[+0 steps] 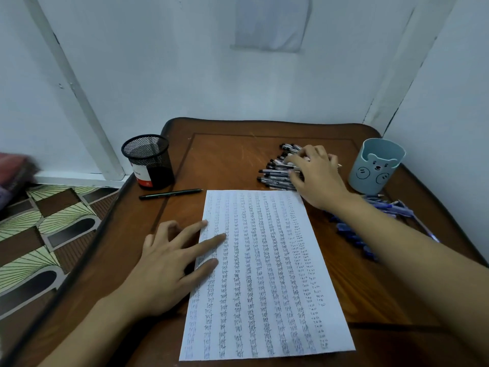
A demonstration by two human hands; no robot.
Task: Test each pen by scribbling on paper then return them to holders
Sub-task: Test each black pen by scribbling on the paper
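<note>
A white sheet of paper, filled with columns of handwritten "test", lies on the brown wooden table. My left hand rests flat with spread fingers on the sheet's left edge. My right hand reaches over a pile of black pens beyond the paper, fingers curled down onto them; whether it grips one I cannot tell. A single black pen lies left of the paper. A black mesh holder stands at the table's left corner, and a light blue bear cup stands at the right.
Several blue pens lie on the table under and beside my right forearm. White walls close in behind and to the right. Patterned floor tiles show off the table's left edge.
</note>
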